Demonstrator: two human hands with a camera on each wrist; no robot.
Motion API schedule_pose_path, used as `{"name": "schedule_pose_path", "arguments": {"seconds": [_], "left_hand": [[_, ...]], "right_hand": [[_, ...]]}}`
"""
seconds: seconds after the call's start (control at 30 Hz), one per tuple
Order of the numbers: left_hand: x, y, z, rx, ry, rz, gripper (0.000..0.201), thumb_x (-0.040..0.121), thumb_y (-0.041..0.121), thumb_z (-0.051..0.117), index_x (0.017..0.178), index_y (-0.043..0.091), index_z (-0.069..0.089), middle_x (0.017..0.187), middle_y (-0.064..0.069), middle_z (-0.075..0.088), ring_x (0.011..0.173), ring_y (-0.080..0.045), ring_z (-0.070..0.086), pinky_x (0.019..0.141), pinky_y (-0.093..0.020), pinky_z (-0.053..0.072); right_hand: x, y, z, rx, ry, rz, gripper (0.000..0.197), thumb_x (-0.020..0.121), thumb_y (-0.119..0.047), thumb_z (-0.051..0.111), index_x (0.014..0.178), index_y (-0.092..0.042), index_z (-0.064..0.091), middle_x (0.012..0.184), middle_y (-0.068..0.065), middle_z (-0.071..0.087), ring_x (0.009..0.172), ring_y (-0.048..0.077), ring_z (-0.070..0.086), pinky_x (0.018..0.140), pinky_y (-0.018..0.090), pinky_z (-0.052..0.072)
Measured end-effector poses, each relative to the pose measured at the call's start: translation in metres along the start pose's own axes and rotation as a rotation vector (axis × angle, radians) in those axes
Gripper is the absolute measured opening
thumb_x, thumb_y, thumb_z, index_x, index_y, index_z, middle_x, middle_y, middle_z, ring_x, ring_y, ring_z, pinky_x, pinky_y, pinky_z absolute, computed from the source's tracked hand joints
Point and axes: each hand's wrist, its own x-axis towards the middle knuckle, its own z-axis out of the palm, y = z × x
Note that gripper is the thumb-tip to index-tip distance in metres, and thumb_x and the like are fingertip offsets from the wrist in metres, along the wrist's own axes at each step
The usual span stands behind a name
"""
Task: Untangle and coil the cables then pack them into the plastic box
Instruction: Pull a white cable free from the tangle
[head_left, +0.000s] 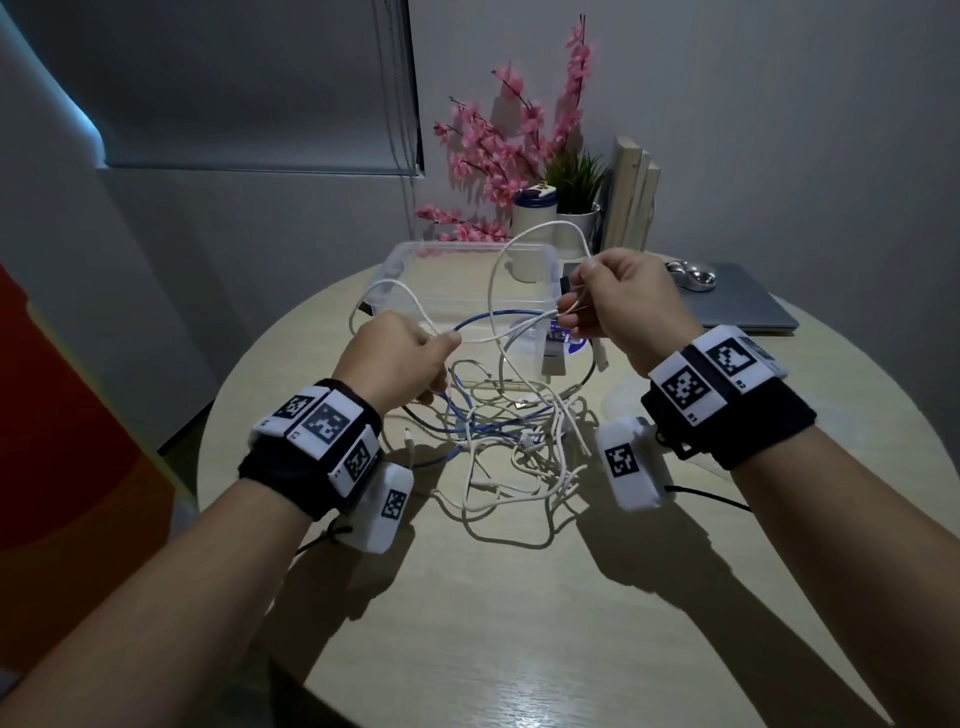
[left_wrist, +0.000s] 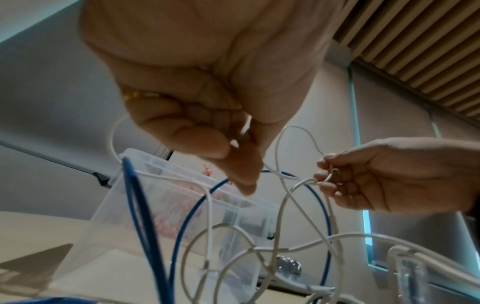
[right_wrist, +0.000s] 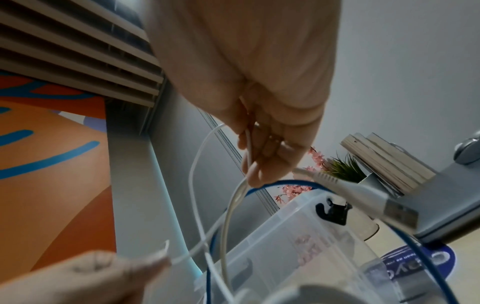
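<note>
— Left hand (head_left: 397, 358)?
— Raised above the table (head_left: 467, 597); fingers curled, thumb and forefinger pinching a white cable (head_left: 415, 301) that loops up and away toward the far side; blue cable (head_left: 498, 314) arching just past the fingertips, not clearly inside the pinch.

— And the right hand (head_left: 631, 306)?
— Level with the left, a little apart from it; fingers (left_wrist: 327, 187) bunched and clamped on several white strands; one tall loop rising above the knuckles and dropping back toward the grip; a USB plug (right_wrist: 397, 214) dangling just under the palm.

— Rest of the cables?
— Straight below both grips, in a loose tangled heap (head_left: 519, 447) on the table; mostly white, some blue threaded through; strands climbing from the heap up into both hands.

— Plastic box (head_left: 400, 265)?
— Just beyond the hands, clear, lid off, standing on the table; held loops crossing in front of its near wall; contents hard to tell through the plastic.

— Anything else nearby?
— Behind the box, pink flowers (head_left: 498, 150), a small green plant (head_left: 576, 176) in a white pot and upright books (head_left: 631, 192); beyond the right grip, a closed grey laptop (head_left: 737, 306) with a silver mouse (head_left: 693, 273) on top.
</note>
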Motion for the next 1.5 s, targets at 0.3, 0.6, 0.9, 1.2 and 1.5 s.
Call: {"name": "schedule_pose_path", "arguments": {"seconds": [0.3, 0.6, 0.9, 1.2, 1.5], "left_hand": [[-0.003, 0.025, 0.006, -0.182, 0.214, 0.391, 0.034, 0.086, 0.032, 0.068, 0.116, 0.024, 0.054, 0.106, 0.007, 0.059, 0.076, -0.011, 0.061, 0.067, -0.018, 0.049], [-0.003, 0.011, 0.016, 0.003, 0.083, 0.396, 0.022, 0.086, 0.019, 0.069, 0.108, 0.021, 0.066, 0.101, 0.0, 0.063, 0.085, -0.012, 0.06, 0.082, -0.029, 0.052], [0.004, 0.009, 0.011, 0.197, 0.044, 0.433, 0.017, 0.092, 0.024, 0.061, 0.101, 0.015, 0.073, 0.09, -0.001, 0.059, 0.088, -0.016, 0.054, 0.077, -0.026, 0.04], [0.005, 0.014, 0.002, -0.37, 0.127, 0.256, 0.015, 0.094, 0.019, 0.056, 0.083, 0.016, 0.066, 0.073, 0.004, 0.06, 0.068, -0.008, 0.051, 0.071, -0.026, 0.044], [0.001, 0.008, 0.007, -0.077, 0.029, 0.309, 0.014, 0.091, 0.022, 0.059, 0.083, 0.021, 0.07, 0.072, 0.008, 0.064, 0.066, -0.001, 0.054, 0.065, -0.018, 0.042]], "right_hand": [[-0.007, 0.001, 0.011, -0.038, -0.145, -0.073, 0.025, 0.101, -0.013, 0.038, 0.084, -0.011, 0.055, 0.07, 0.011, 0.064, 0.072, 0.026, 0.064, 0.072, 0.038, 0.053], [-0.011, -0.003, 0.016, 0.242, -0.165, -0.043, 0.023, 0.1, -0.006, 0.04, 0.081, -0.007, 0.054, 0.073, 0.011, 0.059, 0.071, 0.02, 0.068, 0.081, 0.039, 0.056], [-0.007, 0.006, 0.011, -0.065, -0.193, -0.029, 0.027, 0.091, 0.009, 0.038, 0.084, -0.012, 0.053, 0.072, 0.007, 0.054, 0.063, 0.017, 0.061, 0.067, 0.035, 0.049], [-0.009, 0.016, 0.006, -0.395, -0.369, -0.029, 0.013, 0.09, -0.001, 0.054, 0.096, -0.01, 0.061, 0.087, 0.011, 0.068, 0.084, 0.025, 0.065, 0.081, 0.036, 0.055], [-0.005, 0.005, 0.008, -0.024, -0.153, -0.035, 0.016, 0.093, 0.001, 0.051, 0.083, -0.011, 0.052, 0.07, 0.005, 0.047, 0.055, 0.013, 0.041, 0.05, 0.024, 0.037]]}}
